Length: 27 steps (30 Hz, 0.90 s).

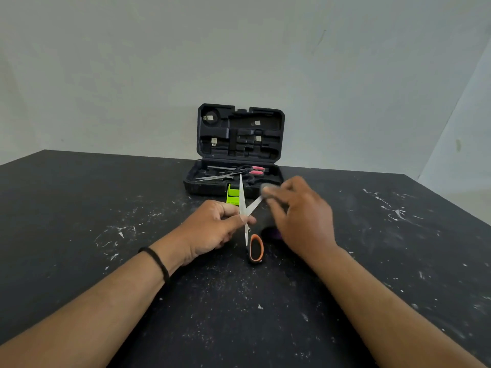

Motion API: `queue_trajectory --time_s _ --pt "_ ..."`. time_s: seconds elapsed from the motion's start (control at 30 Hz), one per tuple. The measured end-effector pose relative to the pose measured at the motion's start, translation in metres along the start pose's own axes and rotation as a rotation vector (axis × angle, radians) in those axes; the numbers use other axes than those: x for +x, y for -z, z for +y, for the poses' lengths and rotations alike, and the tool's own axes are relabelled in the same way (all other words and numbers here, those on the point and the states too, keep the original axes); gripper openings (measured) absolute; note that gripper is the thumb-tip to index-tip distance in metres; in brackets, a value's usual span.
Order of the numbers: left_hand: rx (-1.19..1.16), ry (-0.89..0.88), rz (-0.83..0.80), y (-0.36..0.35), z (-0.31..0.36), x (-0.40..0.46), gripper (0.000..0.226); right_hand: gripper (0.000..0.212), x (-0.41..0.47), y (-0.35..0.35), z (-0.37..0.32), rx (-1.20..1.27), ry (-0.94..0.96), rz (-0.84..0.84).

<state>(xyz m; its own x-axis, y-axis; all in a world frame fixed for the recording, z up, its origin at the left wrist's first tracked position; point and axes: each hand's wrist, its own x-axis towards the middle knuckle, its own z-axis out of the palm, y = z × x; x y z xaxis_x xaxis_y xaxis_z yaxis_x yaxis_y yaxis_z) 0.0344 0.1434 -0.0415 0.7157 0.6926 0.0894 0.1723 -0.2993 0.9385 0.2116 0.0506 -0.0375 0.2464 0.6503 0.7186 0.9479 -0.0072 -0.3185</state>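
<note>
Table [79, 208]: black, paint-flecked top filling the lower frame.
Left hand [212, 229]: centre-left; thumb and curled fingers pinch the scissors at the pivot.
Green block [233, 195]: small, just in front of the case.
Case [279, 134]: open, upper centre, lid upright; other scissors lie in its base.
Scissors [246, 235]: frame centre, held above the table, blades spread in a V, orange-rimmed handle loop toward the viewer.
Handling: likely light, rigid, smooth steel; edges and points hazardous. Safest hold is the pivot or handle loops.
Purple object [273, 233]: mostly hidden under the right hand.
Right hand [303, 221]: centre-right, blurred; fingertips close on the right blade's tip.
</note>
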Motion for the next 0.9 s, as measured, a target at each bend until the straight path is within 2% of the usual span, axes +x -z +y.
queue_trajectory --time_s 0.03,0.07,0.17,0.2,0.3,0.33,0.47,0.5,0.6,0.63,0.8,0.9 --pt "-0.002 0.0 -0.004 -0.001 0.001 0.0 0.02 0.018 0.005 0.002 0.003 0.003 -0.075 0.045" --pt "-0.014 0.001 -0.005 -0.001 0.002 -0.001 0.021 0.017 0.006 0.003 0.001 0.006 -0.066 0.058" --pt "-0.046 0.013 0.0 0.0 0.001 -0.001 0.024 0.014 -0.014 -0.003 -0.017 0.01 0.207 -0.047" --pt "-0.042 0.018 0.001 0.001 0.0 -0.001 0.024 0.015 -0.015 -0.005 -0.015 0.004 0.217 -0.053" --pt "-0.022 0.019 -0.001 0.0 0.0 -0.001 0.02 0.017 0.004 -0.002 -0.001 -0.01 -0.031 0.042" --pt "-0.028 0.021 -0.004 0.0 0.001 -0.001 0.02 0.018 0.005 -0.002 0.0 -0.006 -0.042 0.053" --pt "-0.052 0.025 -0.012 0.001 0.001 -0.003 0.019 0.021 -0.01 0.002 -0.003 0.003 0.117 0.002" --pt "-0.051 0.023 -0.015 0.001 0.002 -0.003 0.02 0.021 -0.007 0.003 0.002 -0.015 0.075 0.023" --pt "-0.057 0.025 -0.023 0.001 0.004 -0.002 0.021 0.022 0.007 0.008 0.015 0.009 -0.236 0.1" --pt "-0.066 0.027 -0.024 0.001 0.004 -0.002 0.02 0.023 0.008 0.008 0.015 0.041 -0.283 0.108" --pt "-0.13 0.025 0.01 0.001 0.005 0.001 0.023 0.02 -0.003 0.014 -0.012 0.236 -0.092 0.118" --pt "-0.234 0.042 0.022 0.0 0.006 0.002 0.024 0.023 -0.01 0.01 -0.025 0.206 0.065 0.004"
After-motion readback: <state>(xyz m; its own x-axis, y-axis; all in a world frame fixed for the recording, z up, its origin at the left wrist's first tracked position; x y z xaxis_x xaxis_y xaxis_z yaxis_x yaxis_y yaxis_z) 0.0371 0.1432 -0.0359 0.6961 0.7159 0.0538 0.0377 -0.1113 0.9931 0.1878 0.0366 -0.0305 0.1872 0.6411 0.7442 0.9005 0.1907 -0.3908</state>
